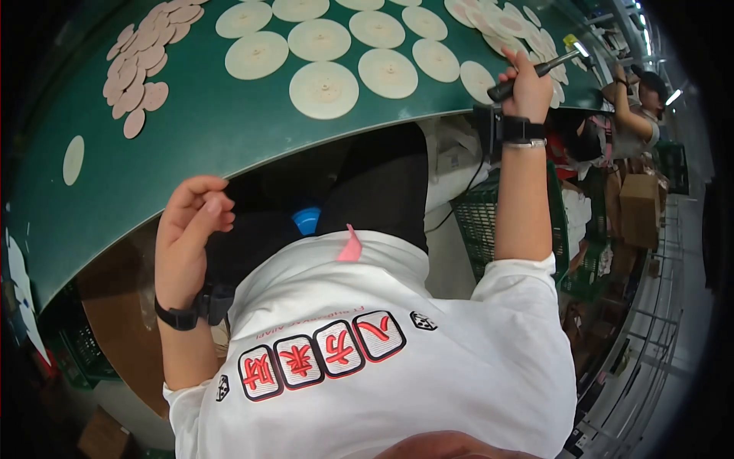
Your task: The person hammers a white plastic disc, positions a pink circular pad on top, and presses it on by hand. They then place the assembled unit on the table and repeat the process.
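Observation:
A hammer (556,63) with a black handle grip and a small yellow-and-pale head is in my right hand (531,93), whose fingers wrap round the handle above the table's near edge. Close to that hand lie a pile of pale pinkish discs (508,23) and a single cream disc (478,82). My left hand (197,208) hovers by the table edge in front of my lap, its fingers curled in against the thumb; whatever it may hold is hidden. Several cream discs (323,90) with small marks at their centres lie in rows on the green table (222,115).
Pinkish discs (131,75) are heaped at the table's left, with one cream disc (73,161) apart from them. Green crates (489,210) stand below on the right, with a cardboard box (640,210) beyond. A co-worker (638,107) is at the far right.

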The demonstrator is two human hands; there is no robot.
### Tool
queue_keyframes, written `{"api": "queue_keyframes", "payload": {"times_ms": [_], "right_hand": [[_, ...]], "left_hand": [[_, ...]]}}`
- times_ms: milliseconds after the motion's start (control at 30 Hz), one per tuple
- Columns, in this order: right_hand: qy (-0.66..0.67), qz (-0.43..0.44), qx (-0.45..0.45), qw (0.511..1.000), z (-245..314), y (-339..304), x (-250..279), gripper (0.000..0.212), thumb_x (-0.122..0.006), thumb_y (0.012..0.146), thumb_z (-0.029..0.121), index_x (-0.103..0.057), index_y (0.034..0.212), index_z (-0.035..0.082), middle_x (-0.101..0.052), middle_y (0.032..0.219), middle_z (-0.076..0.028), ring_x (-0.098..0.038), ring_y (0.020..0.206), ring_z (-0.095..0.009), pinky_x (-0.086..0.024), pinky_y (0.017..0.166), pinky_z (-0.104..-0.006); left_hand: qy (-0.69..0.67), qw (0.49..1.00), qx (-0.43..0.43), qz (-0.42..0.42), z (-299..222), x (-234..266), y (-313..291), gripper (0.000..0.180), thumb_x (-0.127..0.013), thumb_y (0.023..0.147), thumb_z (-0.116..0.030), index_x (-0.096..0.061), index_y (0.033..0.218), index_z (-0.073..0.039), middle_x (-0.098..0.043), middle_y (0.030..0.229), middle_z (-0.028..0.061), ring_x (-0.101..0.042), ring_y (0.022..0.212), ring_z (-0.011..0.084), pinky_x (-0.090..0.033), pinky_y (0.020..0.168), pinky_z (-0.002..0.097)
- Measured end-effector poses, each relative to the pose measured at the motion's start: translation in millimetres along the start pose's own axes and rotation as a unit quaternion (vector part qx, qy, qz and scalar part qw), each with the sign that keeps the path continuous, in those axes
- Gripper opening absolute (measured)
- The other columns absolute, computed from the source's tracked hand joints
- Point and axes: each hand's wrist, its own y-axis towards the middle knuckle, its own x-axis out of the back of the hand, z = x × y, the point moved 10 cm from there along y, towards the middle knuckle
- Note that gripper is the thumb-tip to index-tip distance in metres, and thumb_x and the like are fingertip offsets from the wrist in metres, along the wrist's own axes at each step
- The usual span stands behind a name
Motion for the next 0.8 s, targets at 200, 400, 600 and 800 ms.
{"api": "queue_keyframes", "payload": {"times_ms": [200, 400, 600, 800], "right_hand": [[-0.065, 0.182, -0.021, 0.981, -21, -100, -56, 0.015, -0.063, 0.102, 0.012, -0.051, 0.095, 0.006, -0.074, 0.099, -0.015, -0.045, 0.049, -0.006, -0.039, 0.044, -0.0213], [0.018, 0.278, -0.098, 0.955, -31, -187, -91, 0.011, -0.058, 0.106, 0.014, -0.052, 0.101, 0.006, -0.056, 0.076, -0.001, -0.042, 0.049, -0.004, -0.036, 0.041, -0.0200], [-0.089, 0.459, -0.099, 0.878, -51, -232, -114, 0.007, -0.057, 0.104, 0.010, -0.057, 0.108, 0.003, -0.055, 0.074, 0.001, -0.046, 0.053, -0.003, -0.036, 0.047, -0.0188], [-0.157, 0.536, 0.079, 0.826, -38, -267, -142, 0.015, -0.066, 0.097, 0.007, -0.061, 0.109, 0.000, -0.060, 0.073, -0.001, -0.053, 0.058, -0.008, -0.040, 0.053, -0.0225]], "left_hand": [[0.070, 0.992, -0.042, -0.094, -17, 45, -18, 0.026, -0.063, 0.102, -0.013, -0.063, 0.125, -0.003, -0.066, 0.101, 0.0008, -0.060, 0.090, 0.0081, -0.047, 0.080, 0.0222], [0.413, 0.843, -0.138, -0.315, -86, 144, -25, 0.027, -0.069, 0.099, -0.018, -0.066, 0.120, -0.002, -0.066, 0.100, 0.0044, -0.061, 0.085, 0.0133, -0.049, 0.072, 0.0290], [0.724, 0.581, -0.056, -0.367, -115, 220, -15, 0.048, -0.071, 0.093, -0.039, -0.067, 0.126, -0.004, -0.068, 0.123, 0.0159, -0.066, 0.111, 0.0373, -0.054, 0.092, 0.0476], [0.732, 0.590, -0.020, -0.339, -122, 290, 45, 0.056, -0.068, 0.095, -0.043, -0.063, 0.134, -0.002, -0.064, 0.135, 0.0182, -0.060, 0.127, 0.0360, -0.048, 0.106, 0.0427]]}}
